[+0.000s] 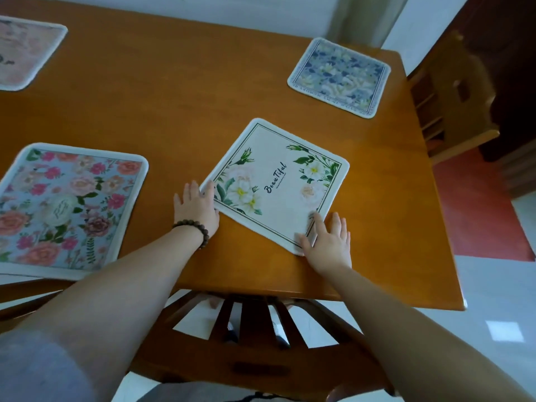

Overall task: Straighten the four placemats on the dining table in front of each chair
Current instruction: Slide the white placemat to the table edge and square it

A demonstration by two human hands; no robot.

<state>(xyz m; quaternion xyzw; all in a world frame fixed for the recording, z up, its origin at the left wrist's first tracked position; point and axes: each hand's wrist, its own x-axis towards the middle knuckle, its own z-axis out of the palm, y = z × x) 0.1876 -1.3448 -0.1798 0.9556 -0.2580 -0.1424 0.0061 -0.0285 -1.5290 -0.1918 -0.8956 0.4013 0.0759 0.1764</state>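
Observation:
A white placemat (278, 181) with green leaves and the word "Beautiful" lies skewed on the wooden table (179, 105), one corner pointing toward me. My left hand (197, 208) rests flat at its left corner, thumb on the mat's edge. At the mat's near corner lies my right hand (329, 242), fingers spread, thumb and forefinger on the cloth. A pink-and-blue floral placemat (69, 207) sits at the near left. Across the table to the right lies a blue-and-yellow placemat (339, 76), also turned askew. The far left holds a pale pink placemat (23, 50), cut off by the frame.
A wooden chair back (255, 323) stands right under me against the table's near edge. Another wooden chair (452, 94) stands at the table's right end. The floor on the right is red and white tile.

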